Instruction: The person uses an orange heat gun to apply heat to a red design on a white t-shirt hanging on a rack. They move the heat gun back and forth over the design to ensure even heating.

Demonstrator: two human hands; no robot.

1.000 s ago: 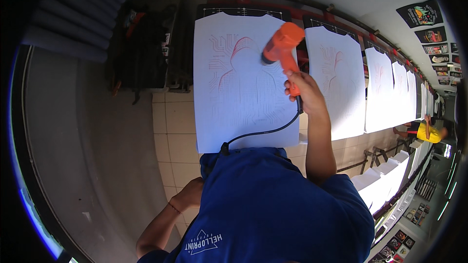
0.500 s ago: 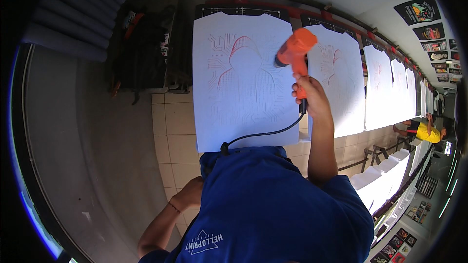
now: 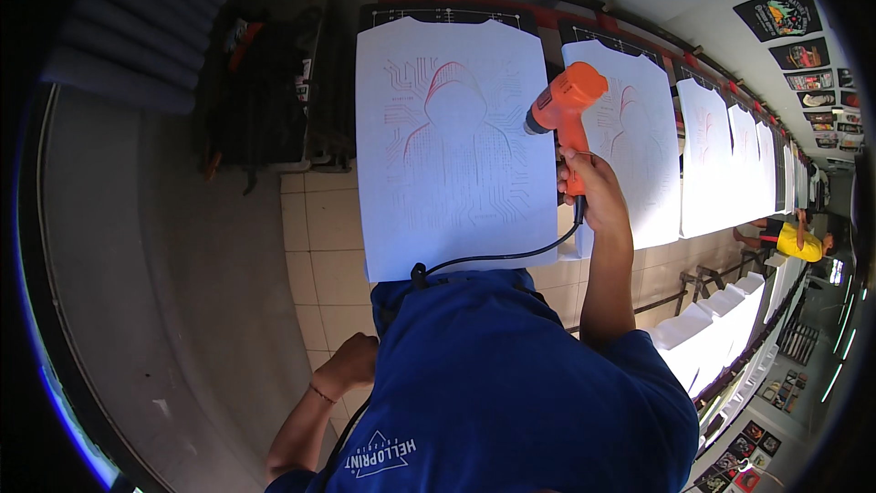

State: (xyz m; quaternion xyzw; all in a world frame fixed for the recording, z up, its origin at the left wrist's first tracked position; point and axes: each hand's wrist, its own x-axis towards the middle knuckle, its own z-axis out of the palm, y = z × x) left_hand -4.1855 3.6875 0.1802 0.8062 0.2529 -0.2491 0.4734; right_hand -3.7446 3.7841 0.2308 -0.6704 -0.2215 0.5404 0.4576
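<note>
My right hand (image 3: pixel 599 190) grips an orange heat gun (image 3: pixel 573 99) by its handle. The gun's dark nozzle points left and down, over the right edge of a white T-shirt (image 3: pixel 401 242). That shirt lies flat on a black printing board (image 3: pixel 374 18). On its front is a thin-lined hooded figure (image 3: pixel 456 119), partly red, ringed by circuit-like lines. A black cord (image 3: pixel 497 257) runs from the handle's base back to my waist. Down beside my left hip is my left hand (image 3: pixel 351 365), with its fingers hidden against my blue clothing.
To the right, more white shirts (image 3: pixel 657 201) lie on boards in a row along a dark rail. A second row of white shirts (image 3: pixel 693 333) stands behind me on the right. Far off is a person in yellow (image 3: pixel 798 242). Dark items (image 3: pixel 265 100) fill a stand at left.
My right hand and the heat gun have moved slightly right and down, away from the printed figure. My left hand stays by my hip.
</note>
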